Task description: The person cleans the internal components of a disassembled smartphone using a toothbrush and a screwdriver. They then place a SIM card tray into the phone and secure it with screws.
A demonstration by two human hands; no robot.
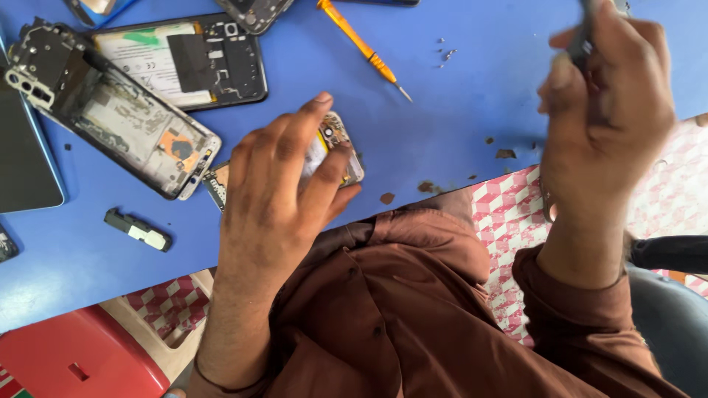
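My left hand (276,188) lies over an opened phone (335,144) on the blue table (442,125), fingers spread and pressing on it; most of the phone is hidden under the hand. My right hand (605,110) is raised at the upper right, fingers closed around a thin dark tool (582,40) whose tip is out of view. A yellow-handled screwdriver (361,48) lies on the table between the two hands, further away.
Two more opened phones (110,118) (184,59) lie at the upper left, beside a dark tablet (26,162). A small dark part (136,228) and tiny screws (446,53) sit loose. A red stool (74,361) is below left.
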